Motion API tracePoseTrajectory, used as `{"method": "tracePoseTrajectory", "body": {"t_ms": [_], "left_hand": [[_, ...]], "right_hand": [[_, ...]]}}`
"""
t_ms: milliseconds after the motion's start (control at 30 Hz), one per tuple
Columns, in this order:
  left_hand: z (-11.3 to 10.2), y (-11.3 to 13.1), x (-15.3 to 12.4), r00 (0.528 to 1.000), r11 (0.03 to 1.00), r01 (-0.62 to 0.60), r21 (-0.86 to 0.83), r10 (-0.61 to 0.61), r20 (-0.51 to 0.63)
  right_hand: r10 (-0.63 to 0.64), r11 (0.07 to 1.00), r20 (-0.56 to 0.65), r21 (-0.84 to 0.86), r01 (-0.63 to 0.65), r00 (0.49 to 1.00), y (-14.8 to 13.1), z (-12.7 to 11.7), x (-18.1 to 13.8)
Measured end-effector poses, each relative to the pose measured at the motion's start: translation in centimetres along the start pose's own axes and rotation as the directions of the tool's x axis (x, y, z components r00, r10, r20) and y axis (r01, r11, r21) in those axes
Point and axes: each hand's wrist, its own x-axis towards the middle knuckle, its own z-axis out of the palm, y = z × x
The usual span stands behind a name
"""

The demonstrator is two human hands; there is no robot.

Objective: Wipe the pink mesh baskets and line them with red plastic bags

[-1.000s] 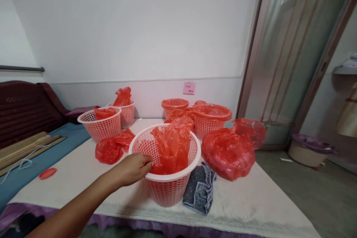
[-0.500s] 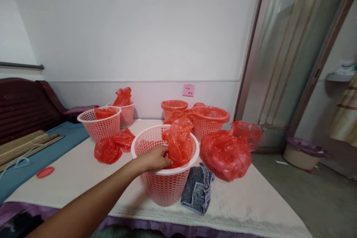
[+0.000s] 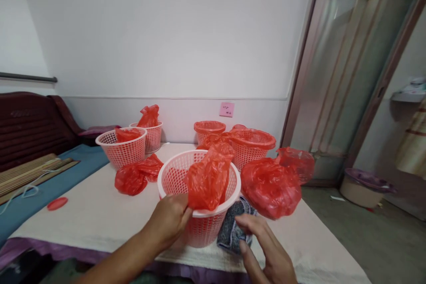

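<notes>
My left hand [image 3: 171,218] is closed at the front left rim of a pink perforated basket [image 3: 207,227]. Its fingers pinch the lower left side of a crumpled red plastic bag [image 3: 213,176], which sticks up out of the basket; the fingertips are partly hidden. At the lower right, my right hand [image 3: 269,248] is open and empty, thumb and fingers apart. It hovers in front of a folded dark grey-blue cloth [image 3: 229,226] that lies right of the basket.
A large red bag bundle [image 3: 271,188] lies to the right. Behind it stand red-lined baskets [image 3: 249,153]. On the left are pink baskets [image 3: 123,153], a smaller red bag [image 3: 131,179] and a red disc [image 3: 57,203]. A lined bin [image 3: 359,191] stands on the floor.
My left hand has come from inside the basket to its front left rim, drawing the red bag toward it. My right hand has entered from below, open.
</notes>
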Motion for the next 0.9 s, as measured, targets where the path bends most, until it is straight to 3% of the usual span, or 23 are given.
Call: {"method": "tracePoseTrajectory", "body": {"t_ms": [67, 133, 233, 333, 433, 467, 533, 600, 700, 800, 900], "left_hand": [[0.9, -0.1, -1.5, 0.998, 0.999, -0.051, 0.021, 0.051, -0.023], [1.7, -0.2, -2.8, 0.994, 0.994, -0.104, 0.023, 0.104, -0.032], [2.5, -0.3, -4.4, 0.98, 0.984, -0.169, 0.054, 0.173, -0.094], [2.4, -0.1, -5.5, 0.974, 0.982, -0.176, 0.064, 0.183, -0.134], [0.7, 0.2, -5.4, 1.0, 0.971, -0.026, -0.239, 0.022, -0.019], [-0.2, 0.2, -5.0, 0.997, 0.914, 0.077, -0.398, -0.067, 0.039], [-2.2, 0.0, -3.5, 0.961, 0.713, 0.274, -0.645, -0.23, 0.155], [-3.6, -0.3, -1.4, 0.936, 0.623, 0.338, -0.705, -0.297, 0.186], [-3.9, -0.2, 1.7, 0.935, 0.665, 0.351, -0.659, -0.286, 0.21], [-2.4, 0.4, 3.7, 0.947, 0.742, 0.317, -0.591, -0.213, 0.241], [-2.0, -0.3, 4.0, 0.965, 0.848, 0.262, -0.461, -0.235, 0.116]], "right_hand": [[-0.25, 0.949, 0.035, -0.188, 0.252, 0.968, -1.3, 0.2, 2.5], [-0.353, 0.877, 0.161, -0.288, 0.385, 0.922, -1.9, 1.1, 3.7], [-0.287, 0.848, 0.342, -0.345, 0.403, 0.895, -1.5, 3.0, 3.4], [-0.222, 0.848, 0.346, -0.393, 0.356, 0.912, -0.2, 4.4, 2.2], [-0.233, 0.845, 0.313, -0.404, 0.351, 0.921, 0.5, 4.9, 1.4], [-0.243, 0.842, 0.316, -0.401, 0.361, 0.917, 0.5, 4.9, 1.3], [-0.285, 0.82, 0.326, -0.404, 0.406, 0.901, 0.2, 5.1, 1.2], [-0.355, 0.778, 0.325, -0.417, 0.47, 0.877, -0.3, 5.6, 1.0], [-0.455, 0.72, 0.293, -0.435, 0.541, 0.841, -1.1, 6.7, 0.5], [-0.5, 0.697, 0.258, -0.445, 0.561, 0.826, -1.5, 7.1, 0.0], [-0.481, 0.701, 0.262, -0.459, 0.546, 0.837, -1.0, 6.4, -0.4]]}}
